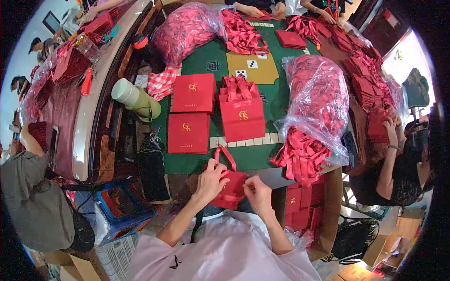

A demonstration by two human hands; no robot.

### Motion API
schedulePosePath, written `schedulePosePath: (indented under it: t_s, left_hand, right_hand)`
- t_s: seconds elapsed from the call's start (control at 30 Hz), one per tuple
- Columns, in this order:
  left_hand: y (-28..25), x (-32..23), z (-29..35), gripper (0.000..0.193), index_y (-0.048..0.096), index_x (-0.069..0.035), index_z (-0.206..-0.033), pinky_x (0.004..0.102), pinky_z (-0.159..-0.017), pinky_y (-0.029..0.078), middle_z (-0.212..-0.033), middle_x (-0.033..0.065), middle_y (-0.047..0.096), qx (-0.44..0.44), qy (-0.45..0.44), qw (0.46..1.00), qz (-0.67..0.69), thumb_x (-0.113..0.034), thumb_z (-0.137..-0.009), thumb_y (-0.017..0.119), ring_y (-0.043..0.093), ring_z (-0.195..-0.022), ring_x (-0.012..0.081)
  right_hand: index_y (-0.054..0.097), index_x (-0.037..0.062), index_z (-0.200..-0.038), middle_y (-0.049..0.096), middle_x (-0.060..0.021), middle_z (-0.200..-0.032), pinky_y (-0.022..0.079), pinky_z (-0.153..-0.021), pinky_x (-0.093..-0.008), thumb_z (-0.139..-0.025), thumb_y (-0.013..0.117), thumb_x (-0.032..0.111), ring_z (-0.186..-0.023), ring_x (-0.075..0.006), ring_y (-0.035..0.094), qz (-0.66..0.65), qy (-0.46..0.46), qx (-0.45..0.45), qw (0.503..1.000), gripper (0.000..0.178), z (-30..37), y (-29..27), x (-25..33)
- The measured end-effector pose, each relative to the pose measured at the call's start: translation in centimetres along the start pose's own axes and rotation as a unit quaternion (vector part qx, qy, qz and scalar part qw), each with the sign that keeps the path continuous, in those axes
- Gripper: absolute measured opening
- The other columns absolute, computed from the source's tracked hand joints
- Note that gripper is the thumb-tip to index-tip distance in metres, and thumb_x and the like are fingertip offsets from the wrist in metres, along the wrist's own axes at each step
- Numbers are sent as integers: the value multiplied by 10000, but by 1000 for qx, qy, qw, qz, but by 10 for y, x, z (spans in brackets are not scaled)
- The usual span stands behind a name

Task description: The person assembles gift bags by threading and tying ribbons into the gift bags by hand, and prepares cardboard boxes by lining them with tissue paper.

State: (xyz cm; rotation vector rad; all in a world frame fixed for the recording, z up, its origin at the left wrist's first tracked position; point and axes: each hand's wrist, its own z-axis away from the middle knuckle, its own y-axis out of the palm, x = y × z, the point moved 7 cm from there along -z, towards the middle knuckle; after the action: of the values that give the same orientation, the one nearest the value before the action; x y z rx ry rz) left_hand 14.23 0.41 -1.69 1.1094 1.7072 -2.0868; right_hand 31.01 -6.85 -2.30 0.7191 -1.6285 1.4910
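Note:
A small red paper bag [231,191] is held close to my body at the near edge of the green table. A red ribbon handle [227,157] loops up from it. My left hand [211,182] is closed on the bag's upper left, fingers pinching near the ribbon. At the bag's right edge my right hand [258,194] is closed in a pinch; what lies between its fingertips is too small to tell. Beyond, a red bag with ribbon handles [243,114] lies beside two stacks of flat red bags, one farther [193,93] and one nearer [188,133].
Clear plastic sacks of red ribbons stand at right [316,93] and far left [187,33]. A green bottle [136,99] is left of the stacks. Below the table's right edge a cardboard box [332,210] holds red bags. Other people work at both sides and across.

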Motion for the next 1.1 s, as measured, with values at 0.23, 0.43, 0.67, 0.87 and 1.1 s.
schedulePosePath:
  t_s: [0.23,0.43,0.67,0.87,1.1]
  left_hand:
    - [-1,-8,1,288,563,-46,-939,415,-670,524,-923,134,638,0,-18,1000,9,-144,-768,772,648,-817,358]
    - [2,-4,3,204,620,-40,-993,391,-649,528,-887,148,680,-42,11,990,131,-95,-820,713,682,-764,304]
    - [5,-3,4,146,634,-25,-1045,343,-528,523,-805,133,680,45,-95,974,202,-78,-911,611,666,-559,215]
    - [2,-7,8,149,632,-18,-1048,350,-519,531,-818,161,687,62,-130,961,237,-71,-917,584,655,-513,230]
    - [5,0,8,204,645,-28,-1084,323,-648,515,-826,126,696,18,-59,985,162,-52,-882,628,676,-754,173]
  right_hand:
    - [635,38,-924,653,-152,-851,518,-672,-384,-824,685,43,-759,-331,656,11,-36,-33,999,112,-3,7,19]
    - [640,39,-912,655,-154,-825,522,-654,-389,-816,694,70,-729,-323,658,5,-21,-45,999,114,-5,8,18]
    - [644,23,-830,665,-153,-777,528,-623,-379,-803,697,87,-675,-302,669,-29,23,-26,999,88,-8,10,17]
    - [633,20,-808,666,-164,-781,524,-614,-385,-797,697,96,-672,-311,667,-23,75,-11,997,100,-11,17,12]
    - [600,36,-871,629,-149,-788,502,-612,-404,-763,706,28,-717,-339,631,65,-105,-63,990,152,-8,22,34]
